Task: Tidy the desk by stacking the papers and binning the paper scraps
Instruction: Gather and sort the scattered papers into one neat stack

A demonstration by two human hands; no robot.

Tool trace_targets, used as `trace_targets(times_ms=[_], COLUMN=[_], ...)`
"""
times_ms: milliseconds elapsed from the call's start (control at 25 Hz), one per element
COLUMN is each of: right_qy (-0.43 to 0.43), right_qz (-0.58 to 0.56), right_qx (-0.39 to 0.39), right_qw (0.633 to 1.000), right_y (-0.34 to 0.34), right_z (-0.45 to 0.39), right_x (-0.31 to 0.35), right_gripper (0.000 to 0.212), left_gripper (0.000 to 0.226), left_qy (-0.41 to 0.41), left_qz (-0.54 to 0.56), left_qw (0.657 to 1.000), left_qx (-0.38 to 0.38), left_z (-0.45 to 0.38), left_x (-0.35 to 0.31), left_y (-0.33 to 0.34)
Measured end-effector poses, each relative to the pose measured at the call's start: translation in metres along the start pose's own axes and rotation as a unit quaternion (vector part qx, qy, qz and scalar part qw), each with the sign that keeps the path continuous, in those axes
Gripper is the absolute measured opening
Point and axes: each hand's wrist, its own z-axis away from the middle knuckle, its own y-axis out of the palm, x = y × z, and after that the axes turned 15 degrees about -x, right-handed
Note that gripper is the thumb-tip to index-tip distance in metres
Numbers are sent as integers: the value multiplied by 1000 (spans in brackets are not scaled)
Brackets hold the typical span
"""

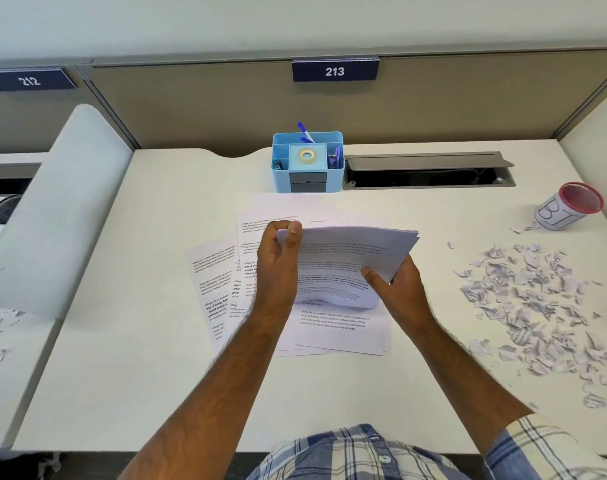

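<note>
We hold a bundle of papers point(350, 258) up over the middle of the white desk point(129, 306). Our left hand point(278, 261) pinches the bundle's left edge, thumb and fingers curled around it. Our right hand point(395, 285) grips the bundle's right corner, thumb on top and fingers under it. The bundle bends and hangs down between our hands.

More loose sheets point(222, 275) with printed words lie flat on the desk under the bundle, spread out and not lined up.

A big heap of paper scraps point(537, 299) lies near the right edge of the desk. A small bin point(568, 207) with a red rim lies tipped over at the far right corner, just beyond the scraps.

A blue desk organizer point(307, 161) stands at the middle of the far edge, with a pen point(305, 131) sticking up from it.
</note>
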Motion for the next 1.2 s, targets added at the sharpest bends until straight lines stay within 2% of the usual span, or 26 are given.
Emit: trace_targets(times_ms=[200,320,400,640,760,920,1040,1200], right_qy=[-1,0,4,-3,-3,25,36,64], right_qz=[-3,-12,-21,-41,-43,-7,-8,-4], right_qx=[-1,-5,-7,-30,-8,63,86,70], right_qw=[1000,1000,1000,999,999,998,996,996], right_y=[1,0,0,-3,-13,-28,-28,-29], right_z=[-2,-4,-5,-6,-9,-9,-3,4], right_x=[-4,-7,-7,-7,-9,-22,-35,-55], right_gripper=[50,45,42,36,30,28,26,19], left_gripper=[34,38,32,19,23,31,36,43], left_qy=[-26,-18,-15,-61,-92,-137,-147,-163], left_qz=[-1,-40,-63,-32,14,44,6,-66], left_qw=[998,998,997,997,995,989,989,984], left_qx=[57,51,49,46,30,13,14,-7], left_z=[0,-3,-6,-8,-10,-18,-24,-31], left_x=[17,20,25,23,17,24,44,94], left_y=[-4,-3,-3,4,10,12,7,-19])
